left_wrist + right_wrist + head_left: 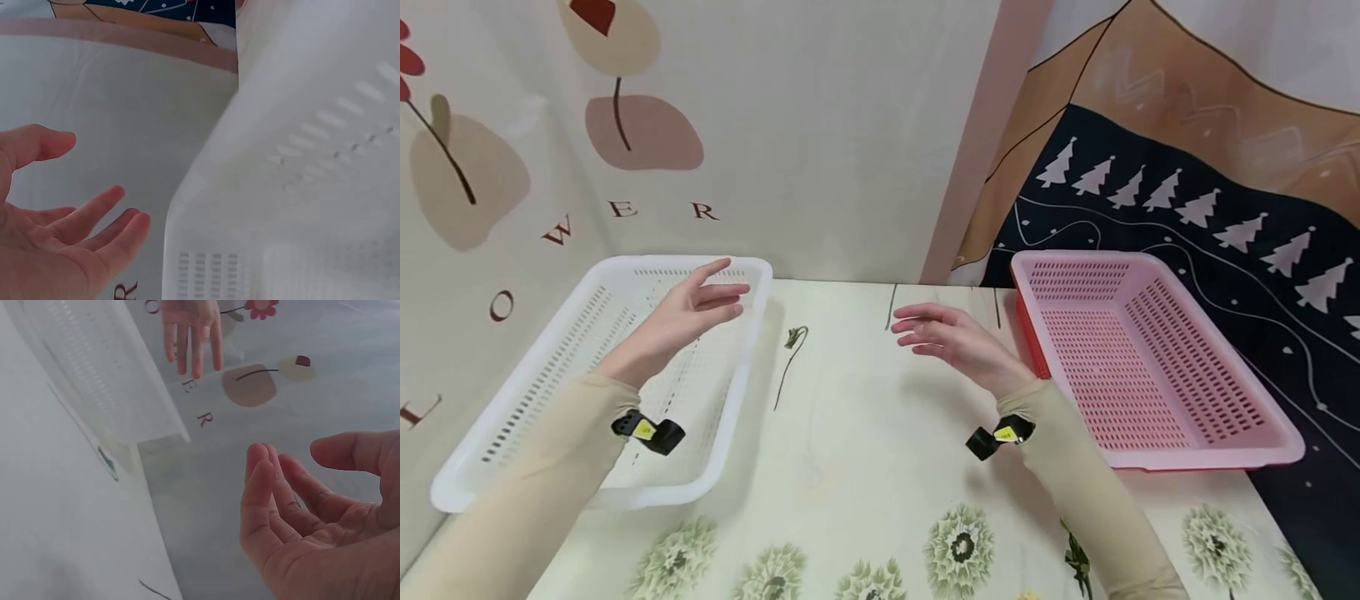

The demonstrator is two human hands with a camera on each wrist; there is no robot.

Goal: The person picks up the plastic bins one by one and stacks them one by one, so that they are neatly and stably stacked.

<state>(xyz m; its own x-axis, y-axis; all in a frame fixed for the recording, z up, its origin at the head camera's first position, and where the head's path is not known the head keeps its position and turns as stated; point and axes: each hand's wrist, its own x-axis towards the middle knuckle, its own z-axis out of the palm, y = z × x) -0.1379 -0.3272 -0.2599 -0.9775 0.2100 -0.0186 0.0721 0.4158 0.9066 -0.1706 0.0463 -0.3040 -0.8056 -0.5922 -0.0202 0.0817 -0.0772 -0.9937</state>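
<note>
Above the white perforated basket [722, 454] at the left, my left hand [688, 310] hovers with its fingers loosely spread and nothing in them. My right hand [951, 340] is in the air over the table, to the left of the pink basket [1150, 375], its fingers relaxed and slightly bent. It holds nothing, as the right wrist view of the hand [306, 512] also shows. In the left wrist view the left hand [75, 244] has its thumb apart from the fingers, beside the white basket's wall [206, 162]. Both baskets have bare floors.
The light tablecloth [850, 417] carries printed green flowers [958, 550] along its near side and a printed drooping stem [790, 358] beside the white basket. A red rim [1033, 337] shows under the pink basket. Printed cloth [820, 142] hangs behind the table.
</note>
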